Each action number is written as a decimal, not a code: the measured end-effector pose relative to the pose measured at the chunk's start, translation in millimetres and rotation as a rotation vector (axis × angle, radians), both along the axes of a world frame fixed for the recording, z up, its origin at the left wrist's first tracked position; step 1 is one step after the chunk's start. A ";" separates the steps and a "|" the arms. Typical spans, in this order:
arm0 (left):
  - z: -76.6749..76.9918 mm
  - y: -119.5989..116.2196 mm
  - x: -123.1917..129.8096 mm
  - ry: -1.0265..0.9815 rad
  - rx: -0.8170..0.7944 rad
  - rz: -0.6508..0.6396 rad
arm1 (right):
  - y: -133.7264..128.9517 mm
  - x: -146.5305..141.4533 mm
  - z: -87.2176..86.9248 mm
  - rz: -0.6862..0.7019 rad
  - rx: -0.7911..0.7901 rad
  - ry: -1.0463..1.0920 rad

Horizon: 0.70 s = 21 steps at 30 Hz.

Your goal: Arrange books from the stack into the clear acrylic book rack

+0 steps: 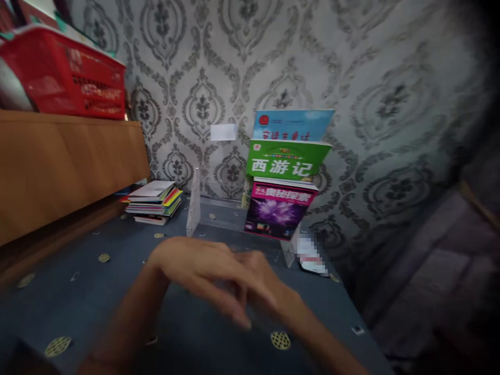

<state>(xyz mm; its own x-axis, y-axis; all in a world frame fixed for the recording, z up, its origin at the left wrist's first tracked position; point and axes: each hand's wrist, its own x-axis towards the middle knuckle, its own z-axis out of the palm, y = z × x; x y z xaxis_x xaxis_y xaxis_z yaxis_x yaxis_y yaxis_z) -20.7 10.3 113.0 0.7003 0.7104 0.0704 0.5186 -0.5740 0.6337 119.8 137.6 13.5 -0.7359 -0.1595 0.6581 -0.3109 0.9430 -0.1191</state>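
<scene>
Overlapping over the cloth point(78, 307), left hand point(187, 265) and right hand point(265, 291) look empty, fingers loosely curled. Clear book rack point(193, 204) stands ahead, center frame

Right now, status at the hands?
Left hand, right hand overlapping, blurred, nothing visibly held. Nearest: clear acrylic rack holding green Journey to the West book. Book stack off left.

The bench point(70, 307) has a dark blue cloth top with a gold dot print and runs alongside a wood panel point(58, 166) on the left. A magazine stack point(153, 203) lies flat at the far left. A clear acrylic book rack point(194, 203) stands upright at the far end, with a pixelated paper item point(312, 255) just right of it.
</scene>
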 end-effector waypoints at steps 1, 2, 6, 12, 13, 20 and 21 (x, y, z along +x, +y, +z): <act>-6.4 5.1 -15.4 0.043 -0.018 0.112 | -7.9 -11.0 -19.6 -0.033 0.057 -0.137; -12.4 9.4 -34.5 0.097 -0.039 0.259 | -15.1 -19.5 -38.5 -0.067 0.136 -0.273; -27.8 17.1 -133.3 0.240 -0.044 1.043 | -36.3 -28.6 -92.0 -0.180 0.176 -0.492; -47.9 33.5 -256.5 0.508 0.114 1.713 | -40.2 -24.4 -109.0 -0.205 0.004 -0.464; -53.1 36.7 -268.9 0.546 0.094 1.733 | -38.8 -25.2 -109.9 -0.196 -0.018 -0.454; -79.1 39.1 -309.3 0.732 -0.063 1.616 | -32.4 -29.1 -118.6 -0.153 -0.060 -0.388; -79.9 36.3 -310.2 0.755 -0.067 1.597 | -32.3 -29.0 -118.5 -0.150 -0.065 -0.396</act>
<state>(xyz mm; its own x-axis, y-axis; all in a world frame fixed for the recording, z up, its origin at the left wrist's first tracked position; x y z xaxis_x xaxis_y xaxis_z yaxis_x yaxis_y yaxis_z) -330.9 46.7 33.0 -0.7522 0.6581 0.0342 0.6587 0.7523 0.0123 90.8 105.3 -104.9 -0.9455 0.0006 0.3256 -0.0896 0.9609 -0.2620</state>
